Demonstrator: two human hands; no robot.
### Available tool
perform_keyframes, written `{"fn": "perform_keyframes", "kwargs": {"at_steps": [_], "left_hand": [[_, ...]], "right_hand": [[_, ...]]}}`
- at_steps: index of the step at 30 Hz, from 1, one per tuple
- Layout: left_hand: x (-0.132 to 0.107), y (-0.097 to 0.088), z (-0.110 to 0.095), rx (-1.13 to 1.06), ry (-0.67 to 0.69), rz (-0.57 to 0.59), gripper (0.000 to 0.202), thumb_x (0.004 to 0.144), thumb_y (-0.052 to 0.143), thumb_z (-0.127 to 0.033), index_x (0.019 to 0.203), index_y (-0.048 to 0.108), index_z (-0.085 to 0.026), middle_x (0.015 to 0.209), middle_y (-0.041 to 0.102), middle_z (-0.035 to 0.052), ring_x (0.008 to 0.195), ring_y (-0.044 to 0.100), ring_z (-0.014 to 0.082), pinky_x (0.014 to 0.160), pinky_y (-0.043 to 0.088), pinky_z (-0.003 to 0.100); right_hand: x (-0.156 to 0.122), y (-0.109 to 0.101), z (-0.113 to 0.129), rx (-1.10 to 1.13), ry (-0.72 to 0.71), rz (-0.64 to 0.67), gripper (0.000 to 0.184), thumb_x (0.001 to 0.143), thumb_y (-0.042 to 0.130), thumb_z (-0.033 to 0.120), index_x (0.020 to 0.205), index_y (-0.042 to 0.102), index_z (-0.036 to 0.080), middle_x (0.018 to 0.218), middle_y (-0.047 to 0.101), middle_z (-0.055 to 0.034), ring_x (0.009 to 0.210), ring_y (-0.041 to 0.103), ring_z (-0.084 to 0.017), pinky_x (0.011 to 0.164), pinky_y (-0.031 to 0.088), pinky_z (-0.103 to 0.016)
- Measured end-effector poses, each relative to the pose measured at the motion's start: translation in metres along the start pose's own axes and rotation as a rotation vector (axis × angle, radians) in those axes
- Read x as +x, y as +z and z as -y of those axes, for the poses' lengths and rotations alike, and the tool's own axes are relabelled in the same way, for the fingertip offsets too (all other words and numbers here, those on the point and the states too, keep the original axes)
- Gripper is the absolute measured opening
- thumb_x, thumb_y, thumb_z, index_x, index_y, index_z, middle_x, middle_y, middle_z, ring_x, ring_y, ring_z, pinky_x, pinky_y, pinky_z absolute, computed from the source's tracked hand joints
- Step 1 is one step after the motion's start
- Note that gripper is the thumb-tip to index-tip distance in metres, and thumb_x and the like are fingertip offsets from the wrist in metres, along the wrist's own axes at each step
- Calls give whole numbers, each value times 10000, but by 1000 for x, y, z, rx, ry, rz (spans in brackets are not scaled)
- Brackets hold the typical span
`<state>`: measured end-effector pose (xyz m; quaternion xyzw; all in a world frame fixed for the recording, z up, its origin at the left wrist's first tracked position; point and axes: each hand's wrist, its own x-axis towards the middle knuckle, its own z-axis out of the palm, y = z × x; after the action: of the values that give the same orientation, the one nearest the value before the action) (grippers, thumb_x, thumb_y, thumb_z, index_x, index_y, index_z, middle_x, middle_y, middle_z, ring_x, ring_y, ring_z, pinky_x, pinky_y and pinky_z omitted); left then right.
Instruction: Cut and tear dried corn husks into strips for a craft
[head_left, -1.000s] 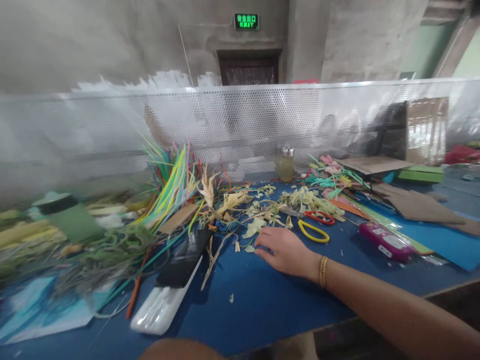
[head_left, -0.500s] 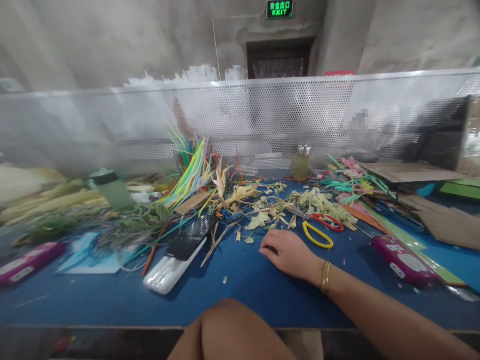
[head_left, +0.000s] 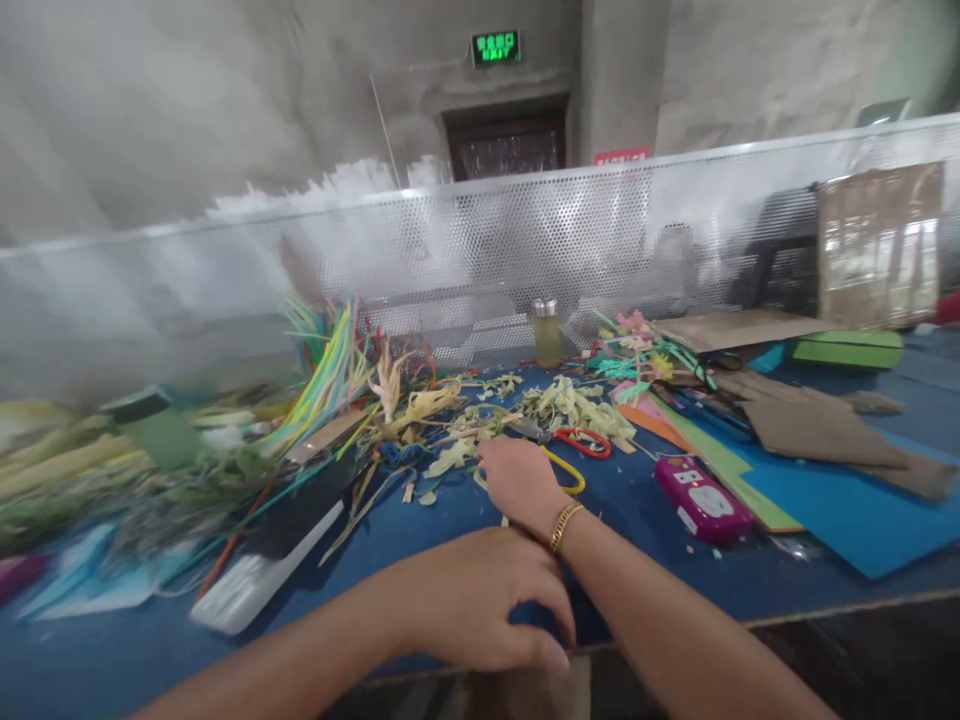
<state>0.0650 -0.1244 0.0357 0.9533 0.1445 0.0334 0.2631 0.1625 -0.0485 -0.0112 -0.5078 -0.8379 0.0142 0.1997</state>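
My right hand [head_left: 517,480], with a gold bracelet [head_left: 564,524] on the wrist, rests on the blue table [head_left: 465,520] among pale yellow husk scraps [head_left: 450,458]. Its fingers bend down onto the scraps, and whatever lies under them is hidden. It touches the yellow loop of a pair of scissors [head_left: 571,478], whose red loop [head_left: 585,443] lies just beyond. My left hand [head_left: 480,600] is nearer me, with its fingers curled over the table's front edge.
A perforated metal screen [head_left: 525,230] closes the back. A bundle of coloured strips [head_left: 330,370], a green bottle [head_left: 157,430] and a black-and-white case [head_left: 262,560] lie left. A glass jar [head_left: 546,335] stands behind. A pink box [head_left: 701,497], cardboard pieces [head_left: 810,425] and a blue sheet [head_left: 847,510] lie right.
My left arm has come up into view and its hand has settled on the table's front edge. My right hand has drawn its fingers in from flat. The view has swung.
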Motion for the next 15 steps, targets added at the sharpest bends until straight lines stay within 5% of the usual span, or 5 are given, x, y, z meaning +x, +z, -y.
{"fn": "perform_keyframes", "kwargs": {"at_steps": [4,8,12,15], "left_hand": [[-20,0,52,270,-130,-144,355,869,568,-432,1197,634,-311,1308,584,33,1210,518,225,1048,369,374],[-29,-7,133,606,-212,-192,398,930,435,-440,1271,587,-301,1404,496,66,1310,410,247,1095,297,425],[-36,-38,216,779,-340,-204,427,950,387,-406,1322,542,-264,1460,426,90,1358,328,266,1085,294,441],[-42,-72,252,834,-476,-248,399,937,423,-317,1281,573,-183,1409,475,129,1330,359,256,1085,282,421]], "right_hand": [[2,-15,-13,76,104,-155,229,914,434,261,1004,626,176,982,668,-95,962,605,-204,841,427,-305],[4,-31,-17,94,134,-161,248,897,477,332,1005,643,183,996,664,-84,976,599,-202,868,417,-305],[10,-53,-20,19,81,-100,284,898,465,361,976,671,182,972,684,-87,946,615,-210,844,420,-306],[14,-66,-31,-61,86,-46,319,909,434,367,945,691,182,968,697,-97,936,627,-220,829,421,-309]]}}
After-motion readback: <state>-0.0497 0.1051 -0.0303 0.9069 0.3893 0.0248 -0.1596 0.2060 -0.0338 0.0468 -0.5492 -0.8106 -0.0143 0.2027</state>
